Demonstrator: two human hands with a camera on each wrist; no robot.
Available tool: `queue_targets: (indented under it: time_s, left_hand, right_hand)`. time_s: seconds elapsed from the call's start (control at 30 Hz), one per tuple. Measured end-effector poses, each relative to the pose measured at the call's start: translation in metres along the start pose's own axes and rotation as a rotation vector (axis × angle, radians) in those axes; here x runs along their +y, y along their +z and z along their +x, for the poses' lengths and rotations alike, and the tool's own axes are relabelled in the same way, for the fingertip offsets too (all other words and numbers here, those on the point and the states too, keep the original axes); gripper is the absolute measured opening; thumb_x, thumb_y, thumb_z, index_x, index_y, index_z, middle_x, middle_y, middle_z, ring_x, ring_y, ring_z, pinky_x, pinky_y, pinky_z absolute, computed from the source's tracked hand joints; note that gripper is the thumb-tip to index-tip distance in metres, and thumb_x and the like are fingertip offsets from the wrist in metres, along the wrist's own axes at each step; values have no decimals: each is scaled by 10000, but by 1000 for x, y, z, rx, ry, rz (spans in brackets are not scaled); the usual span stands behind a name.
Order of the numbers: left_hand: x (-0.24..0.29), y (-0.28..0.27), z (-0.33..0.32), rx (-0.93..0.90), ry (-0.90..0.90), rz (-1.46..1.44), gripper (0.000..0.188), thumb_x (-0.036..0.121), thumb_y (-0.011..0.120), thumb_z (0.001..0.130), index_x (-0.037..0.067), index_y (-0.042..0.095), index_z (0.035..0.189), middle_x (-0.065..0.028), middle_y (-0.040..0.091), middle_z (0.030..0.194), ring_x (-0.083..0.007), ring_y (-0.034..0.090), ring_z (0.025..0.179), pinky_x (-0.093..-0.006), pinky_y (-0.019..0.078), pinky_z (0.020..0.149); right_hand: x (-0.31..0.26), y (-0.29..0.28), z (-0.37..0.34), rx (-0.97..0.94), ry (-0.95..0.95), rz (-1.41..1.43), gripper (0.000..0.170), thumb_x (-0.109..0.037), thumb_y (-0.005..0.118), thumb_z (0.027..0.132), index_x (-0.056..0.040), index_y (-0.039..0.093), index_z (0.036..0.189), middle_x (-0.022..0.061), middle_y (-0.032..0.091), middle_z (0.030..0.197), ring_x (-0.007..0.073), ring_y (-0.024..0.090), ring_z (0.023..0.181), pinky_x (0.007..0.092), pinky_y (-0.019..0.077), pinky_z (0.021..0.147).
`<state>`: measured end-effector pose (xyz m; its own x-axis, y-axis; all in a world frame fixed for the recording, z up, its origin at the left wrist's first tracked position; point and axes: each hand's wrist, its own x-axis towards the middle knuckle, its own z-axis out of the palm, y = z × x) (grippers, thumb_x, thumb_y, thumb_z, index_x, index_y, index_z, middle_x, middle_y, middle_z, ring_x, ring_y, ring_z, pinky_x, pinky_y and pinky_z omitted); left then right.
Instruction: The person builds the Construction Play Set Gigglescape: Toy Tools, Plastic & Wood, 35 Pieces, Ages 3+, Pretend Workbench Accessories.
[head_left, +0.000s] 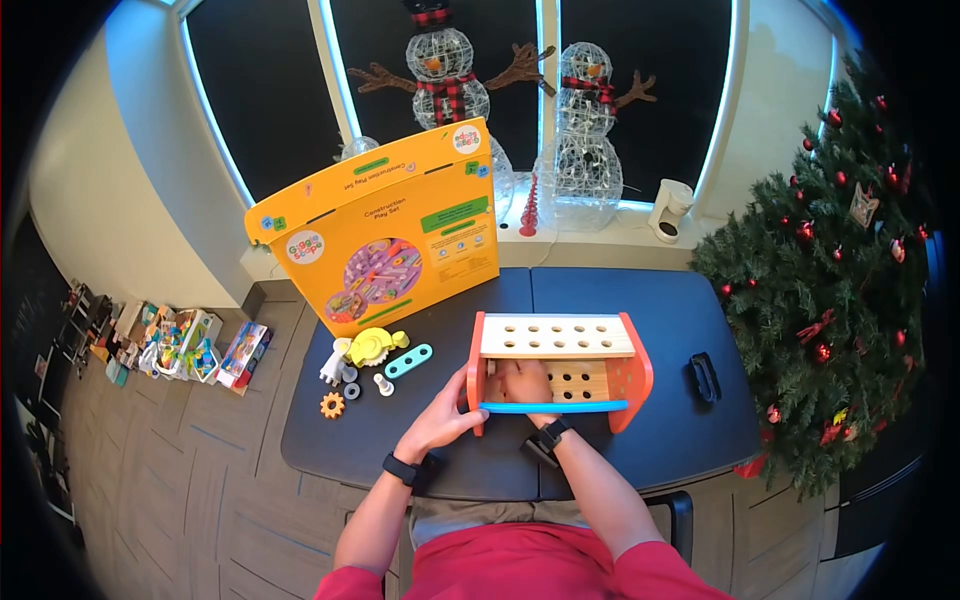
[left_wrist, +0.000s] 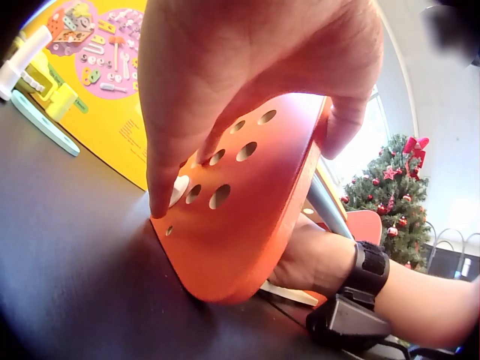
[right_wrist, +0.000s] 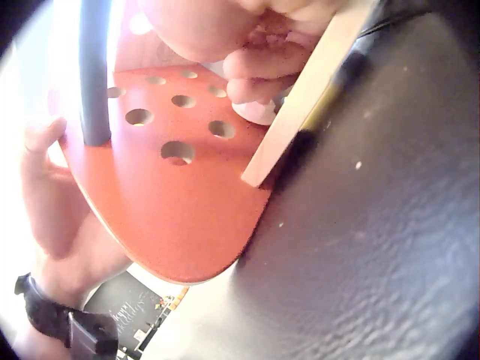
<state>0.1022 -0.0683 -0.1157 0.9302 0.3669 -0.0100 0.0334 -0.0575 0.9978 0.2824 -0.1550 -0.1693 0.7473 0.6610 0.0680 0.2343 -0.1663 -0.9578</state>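
Note:
A toy workbench (head_left: 557,341) with orange-red side panels, pale perforated boards and a blue rod stands on the dark table. My left hand (head_left: 441,420) grips its left side panel (left_wrist: 247,232), thumb and fingers on opposite edges. Reaching under the upper board, my right hand (head_left: 526,382) has its fingers curled by that panel's inner face. Those fingers pinch a white round piece (right_wrist: 256,112), mostly hidden behind them. On the panel's outer face, a white piece (left_wrist: 178,190) shows at a hole beside the left fingers.
Left of the workbench lie a yellow piece (head_left: 372,346), a turquoise holed strip (head_left: 408,361), a white bolt (head_left: 383,384), a grey ring (head_left: 351,391) and an orange gear (head_left: 333,405). A yellow box (head_left: 450,270) stands behind them. A black strap (head_left: 704,377) lies at right.

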Motion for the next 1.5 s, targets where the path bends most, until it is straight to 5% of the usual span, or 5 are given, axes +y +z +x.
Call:
queue_targets:
  time_s: [0.07, 0.3, 0.87, 1.13, 1.5]
  left_hand:
    - [1, -1, 1, -24, -76, -9, 929, 69, 729, 894, 54, 240, 1684, -156, 448, 1598, -304, 461, 1478, -463, 388, 1229]
    - [-3, -1, 1, -6, -65, -12, 927, 69, 734, 893, 53, 251, 1684, -147, 459, 1581, -287, 490, 1447, -442, 427, 1191]
    - [-3, 4, -1, 7, -21, -67, 810, 51, 716, 914, 41, 328, 1624, -77, 559, 1459, -171, 543, 1299, -355, 450, 1118]
    - [-2, 3, -2, -2, -59, -55, 878, 62, 722, 911, 52, 267, 1662, -103, 514, 1492, -225, 536, 1337, -399, 471, 1116]
    - [-7, 3, -1, 29, -14, -65, 813, 60, 730, 908, 44, 336, 1619, -53, 559, 1399, -161, 542, 1252, -353, 455, 1101]
  right_hand:
    - [6, 0, 2, 3, -7, 22, 263, -160, 584, 1055, 58, 696, 961, 120, 717, 723, 208, 720, 606, 349, 575, 552]
    - [20, -7, -2, -131, -105, 407, 164, -28, 705, 980, 70, 707, 1112, 106, 759, 882, 185, 749, 679, 312, 622, 621]
    - [-4, -1, -5, -104, -6, 200, 259, -202, 634, 1081, 28, 708, 988, 58, 679, 711, 123, 629, 517, 287, 516, 458]
    - [-10, -5, -7, -84, 39, 106, 314, -254, 615, 1090, 26, 702, 977, 70, 691, 699, 132, 658, 521, 290, 529, 473]
    - [15, -5, -5, -198, -70, 242, 251, -44, 716, 986, 42, 678, 1219, 105, 764, 971, 170, 742, 708, 300, 604, 608]
